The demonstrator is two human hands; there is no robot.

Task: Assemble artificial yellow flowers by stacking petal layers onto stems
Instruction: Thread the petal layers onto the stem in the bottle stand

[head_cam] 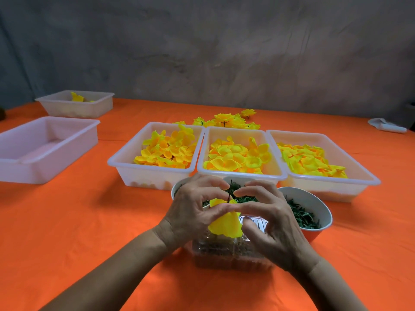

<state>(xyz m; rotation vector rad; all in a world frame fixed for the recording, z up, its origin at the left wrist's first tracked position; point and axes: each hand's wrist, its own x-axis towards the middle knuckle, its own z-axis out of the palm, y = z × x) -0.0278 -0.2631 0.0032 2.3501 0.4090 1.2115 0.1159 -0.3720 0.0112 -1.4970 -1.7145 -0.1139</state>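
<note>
We could read no brand, label or writing on anything in view

Our left hand and right hand met above a clear plastic clamshell box near the front of the orange counter. The left thumb and forefinger pinched a yellow petal layer threaded on a thin dark stem, whose tip stood up between the two hands. The right forefinger and thumb closed narrowly on the same flower from the other side, the remaining fingers curled loosely below; the petal hung down between our palms, just above the box

Behind the hands sat three translucent white trays side by side, touching. The left tray, the middle tray and the right tray each held loose yellow petal pieces. Just in front of them stood a bowl of dark green parts at our right, and another bowl, mostly hidden behind the left hand; what lay in it we could not tell

Finished yellow flowers lay in a heap on the counter behind the trays. Far to the left were an empty-looking pale tray and, beyond it, a smaller tray with a yellow flower showing above its rim
</note>
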